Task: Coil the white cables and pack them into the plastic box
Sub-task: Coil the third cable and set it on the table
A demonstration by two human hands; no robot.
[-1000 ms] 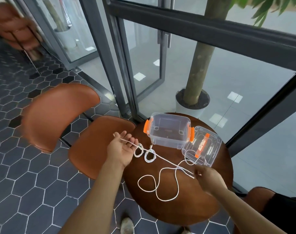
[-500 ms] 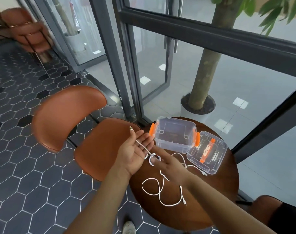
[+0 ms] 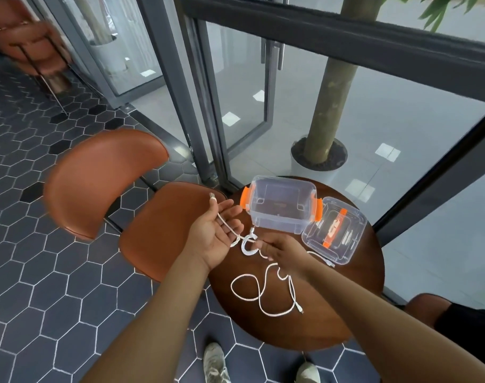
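- Head view puts us at the start of the coiling step. Our left hand (image 3: 216, 239) lies palm up at mid-frame with its fingers nearly straight. The white cable (image 3: 232, 287) runs across that palm, and its plug pokes past the fingertips toward the upper left.
- Our right hand (image 3: 281, 252) sits just right of it, fingers bent down onto a small loop of the cable. We cannot tell whether they pinch it.
- Most of the cable sprawls in loose loops on the round table (image 3: 305, 333), lower centre.
- Just above our hands the plastic box (image 3: 277, 219) stands open, with its lid (image 3: 346, 239) beside it at right.
- Next, we judge, the left thumb must trap the plug end. The right hand can then lay the slack in even turns round the left fingers.
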